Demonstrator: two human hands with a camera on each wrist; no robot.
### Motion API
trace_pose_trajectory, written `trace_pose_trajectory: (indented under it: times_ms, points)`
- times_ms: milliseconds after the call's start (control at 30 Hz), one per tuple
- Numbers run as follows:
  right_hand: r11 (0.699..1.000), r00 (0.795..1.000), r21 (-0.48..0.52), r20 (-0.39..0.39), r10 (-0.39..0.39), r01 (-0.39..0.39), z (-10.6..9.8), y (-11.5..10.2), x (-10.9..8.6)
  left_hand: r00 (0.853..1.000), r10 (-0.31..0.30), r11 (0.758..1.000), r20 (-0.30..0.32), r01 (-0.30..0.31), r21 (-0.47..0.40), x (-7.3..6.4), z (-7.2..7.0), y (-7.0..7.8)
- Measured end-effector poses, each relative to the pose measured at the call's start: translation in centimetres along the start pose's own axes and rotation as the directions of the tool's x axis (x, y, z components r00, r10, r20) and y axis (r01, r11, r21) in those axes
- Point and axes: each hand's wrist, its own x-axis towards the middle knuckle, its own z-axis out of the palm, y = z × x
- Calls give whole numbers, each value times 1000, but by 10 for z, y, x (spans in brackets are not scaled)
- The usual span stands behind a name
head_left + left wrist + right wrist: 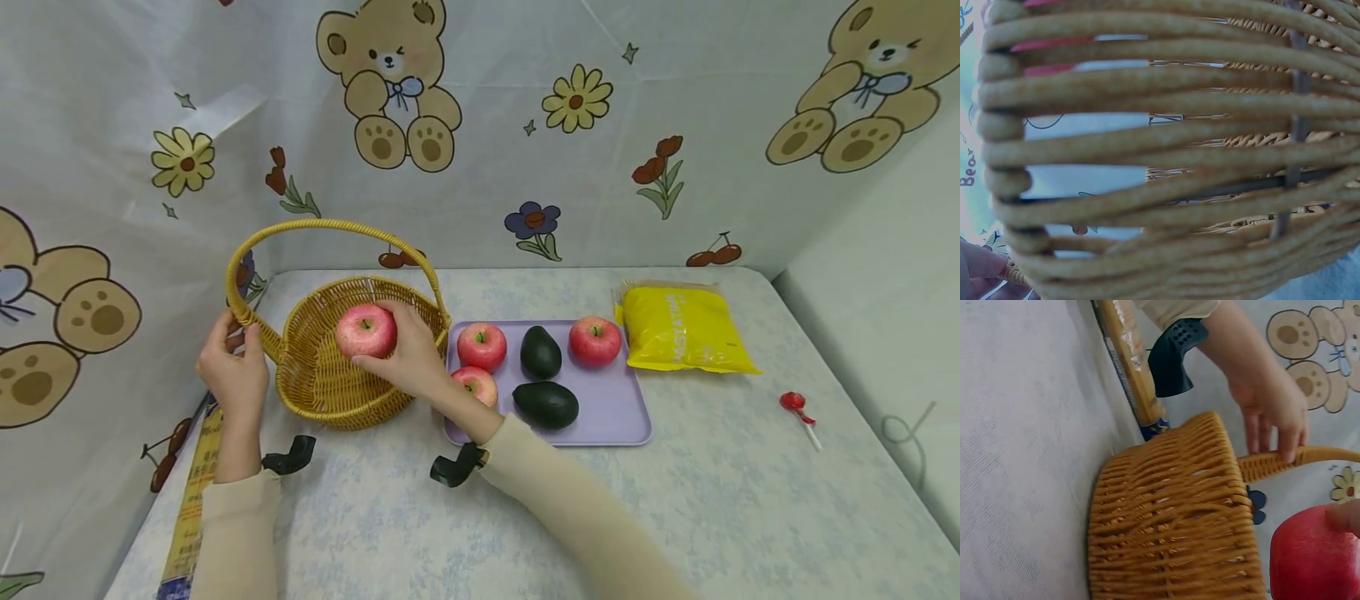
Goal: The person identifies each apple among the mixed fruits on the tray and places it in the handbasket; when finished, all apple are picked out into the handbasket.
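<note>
A yellow wicker basket (324, 392) with a tall arched handle (330, 223) stands at the left of the table. My left hand (238, 367) grips the left base of that handle, fingers and thumb round it, as the right wrist view also shows. With my right hand (408, 350) I hold a red apple (365, 331) over the basket's opening; in the right wrist view the apple (1313, 556) is above the rim. From the left wrist the basket's woven wall (1147, 144) fills the picture, with only a bit of the left hand (982, 269) at the corner.
Right of the basket lies a lilac tray (607, 417) with several apples (595, 341) and two avocados (545, 405). Beyond it are a yellow packet (682, 327) and a red lollipop (792, 402). A long yellow package (191, 508) lies along the left table edge, beside my left forearm.
</note>
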Motion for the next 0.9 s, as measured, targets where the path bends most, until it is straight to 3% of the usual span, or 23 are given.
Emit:
trace_pose_trajectory:
  times_ms: [267,433,533,733,900]
  points:
    - [991,993,-71,43,113,-110,35,0,33,1000,9,1000,-4,-9,3,1,-2,0]
    - [976,979,-130,92,185,-172,47,5,44,1000,-19,1000,9,19,7,-1,-2,0]
    - [967,975,-171,81,206,-190,53,9,48,1000,-25,1000,11,24,6,-2,-1,0]
    - [926,970,-305,23,241,-223,62,14,57,1000,21,1000,-12,-21,-9,-1,0,-1]
    - [907,950,-307,31,312,-288,66,18,59,999,39,999,-15,-39,-8,-1,1,-1]
